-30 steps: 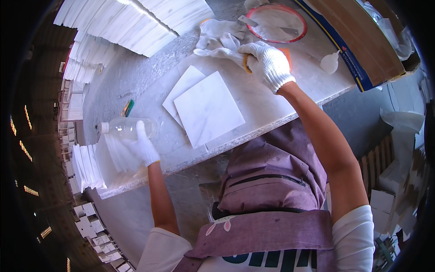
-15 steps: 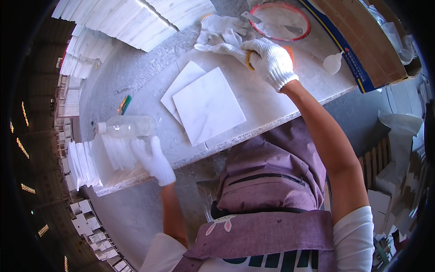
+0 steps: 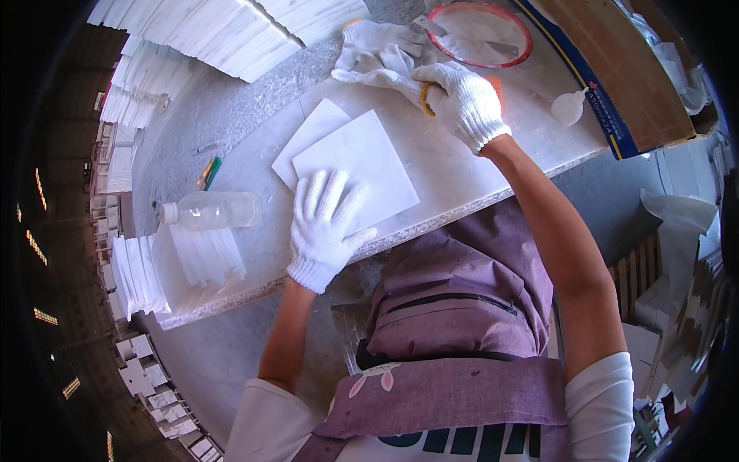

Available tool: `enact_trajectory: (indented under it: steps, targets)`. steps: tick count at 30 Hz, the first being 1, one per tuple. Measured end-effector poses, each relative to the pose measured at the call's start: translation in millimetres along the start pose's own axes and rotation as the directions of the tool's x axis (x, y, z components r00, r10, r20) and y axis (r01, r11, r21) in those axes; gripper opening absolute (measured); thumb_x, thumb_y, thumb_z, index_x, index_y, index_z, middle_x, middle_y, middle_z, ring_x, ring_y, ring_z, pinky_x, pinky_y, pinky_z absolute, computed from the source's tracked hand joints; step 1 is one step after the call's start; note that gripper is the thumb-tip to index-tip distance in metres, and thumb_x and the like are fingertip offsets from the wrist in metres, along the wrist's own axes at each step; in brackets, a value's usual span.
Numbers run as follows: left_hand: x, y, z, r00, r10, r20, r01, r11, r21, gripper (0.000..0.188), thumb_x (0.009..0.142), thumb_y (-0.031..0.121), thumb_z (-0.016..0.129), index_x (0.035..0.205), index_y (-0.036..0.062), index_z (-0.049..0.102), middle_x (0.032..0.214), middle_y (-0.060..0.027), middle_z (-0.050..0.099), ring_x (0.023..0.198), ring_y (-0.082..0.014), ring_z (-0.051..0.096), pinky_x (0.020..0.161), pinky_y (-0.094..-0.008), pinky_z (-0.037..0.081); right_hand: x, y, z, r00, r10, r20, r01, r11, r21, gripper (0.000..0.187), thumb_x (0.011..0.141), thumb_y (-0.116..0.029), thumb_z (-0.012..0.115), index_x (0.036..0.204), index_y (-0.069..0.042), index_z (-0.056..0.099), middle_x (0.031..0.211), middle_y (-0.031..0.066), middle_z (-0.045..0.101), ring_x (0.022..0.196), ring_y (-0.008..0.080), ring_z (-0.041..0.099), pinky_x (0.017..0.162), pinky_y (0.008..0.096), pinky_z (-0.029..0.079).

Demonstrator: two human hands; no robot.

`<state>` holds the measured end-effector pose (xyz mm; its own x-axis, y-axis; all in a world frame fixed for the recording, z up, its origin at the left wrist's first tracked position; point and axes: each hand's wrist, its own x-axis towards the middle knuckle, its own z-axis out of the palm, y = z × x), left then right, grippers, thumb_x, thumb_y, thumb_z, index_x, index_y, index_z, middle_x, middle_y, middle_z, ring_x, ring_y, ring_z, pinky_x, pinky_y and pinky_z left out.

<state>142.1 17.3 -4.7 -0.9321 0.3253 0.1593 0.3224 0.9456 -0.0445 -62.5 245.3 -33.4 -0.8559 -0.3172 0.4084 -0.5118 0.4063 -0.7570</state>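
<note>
Two square white marble-look tiles lie overlapped on the stone bench: the front tile partly covers the back tile. My left hand, in a white knit glove, rests with fingers spread over the front tile's left part. At the bench's far side, my gloved right hand is closed on a loose white knit work glove with a yellow cuff edge. That glove reaches left toward another crumpled white glove. Something orange shows partly behind my right hand.
A clear plastic bottle lies at the left, near a green-handled tool and upright tile stacks. Far left stand more tile stacks. Right are a red-rimmed round dish, a white squeeze bulb and a cardboard box.
My left hand has moved right, from beside the upright tiles near the bottle onto the front tile, its fingers now spread. My right hand stays on the loose glove, almost unmoved.
</note>
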Motion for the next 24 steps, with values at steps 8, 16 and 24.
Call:
enact_trajectory:
  steps: [8,16,24]
  targets:
    - [3,-3,-20,0.989,0.144,0.018,-0.145,0.988,0.06,0.054,0.078,0.034,0.072,0.125,0.0094,0.062,0.13,-0.0179,0.055,0.123,-0.0361,0.051,0.109,-0.0541,0.033,-1,-7,-4,0.997,0.03,0.076,-0.026,0.998,-0.052,0.025,0.088,-0.008,0.057,0.11,-0.005,0.069,0.101,0.0152,0.07,0.091,0.0307,0.066,0.084,0.0362,0.051]
    - [20,0,-52,0.979,0.197,0.06,-0.204,0.967,0.151,0.051,0.075,0.029,0.074,0.12,0.0075,0.063,0.117,-0.0148,0.06,0.111,-0.0302,0.057,0.106,-0.0546,0.036,-1,-6,-4,0.996,0.031,0.08,-0.027,0.998,-0.056,0.026,0.089,-0.009,0.056,0.111,-0.004,0.069,0.102,0.0154,0.07,0.092,0.0306,0.066,0.086,0.0362,0.051]
    - [27,10,-52,0.975,0.214,0.063,-0.222,0.957,0.187,0.05,0.071,0.024,0.077,0.117,0.0098,0.063,0.111,-0.0145,0.06,0.107,-0.0299,0.057,0.102,-0.0549,0.041,0,-4,-3,0.997,0.023,0.078,-0.017,0.998,-0.068,0.025,0.089,-0.01,0.056,0.111,-0.005,0.069,0.103,0.015,0.07,0.092,0.031,0.067,0.086,0.0355,0.051]
